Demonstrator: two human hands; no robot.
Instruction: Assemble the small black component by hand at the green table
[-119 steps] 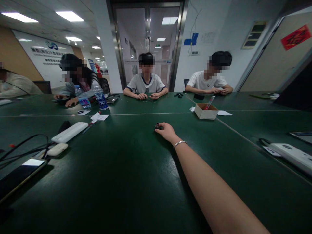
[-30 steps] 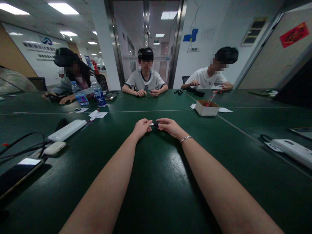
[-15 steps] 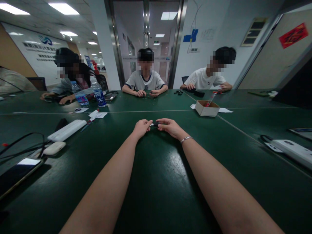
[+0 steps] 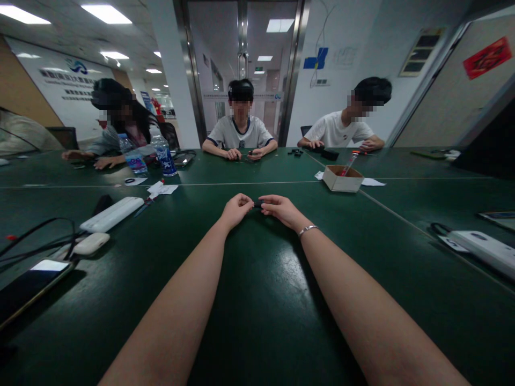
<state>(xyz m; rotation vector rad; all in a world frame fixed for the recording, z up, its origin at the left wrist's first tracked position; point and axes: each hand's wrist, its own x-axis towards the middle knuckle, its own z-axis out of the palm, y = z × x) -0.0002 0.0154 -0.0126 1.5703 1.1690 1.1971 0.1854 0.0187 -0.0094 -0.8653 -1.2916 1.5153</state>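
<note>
A small black piece (image 4: 258,204) is between my two hands, just above or on the green table (image 4: 257,300); its exact kind is too small to make out. My left hand (image 4: 236,209) pinches around its left end, which the fingertips hide. Thumb and fingers of my right hand (image 4: 281,210) close on the right end of the same piece. A silver bracelet (image 4: 308,230) circles my right wrist.
An open cardboard box (image 4: 341,181) stands ahead to the right. Two bottles, one of them a blue-labelled bottle (image 4: 164,158), stand front left. White power strips (image 4: 112,213) and a phone (image 4: 30,287) lie at the sides. Three people (image 4: 240,131) sit opposite.
The silvery end of the piece that showed beside my left fingers is now mostly covered, and the left fingertips have shifted slightly right. My right hand stays almost in place.
</note>
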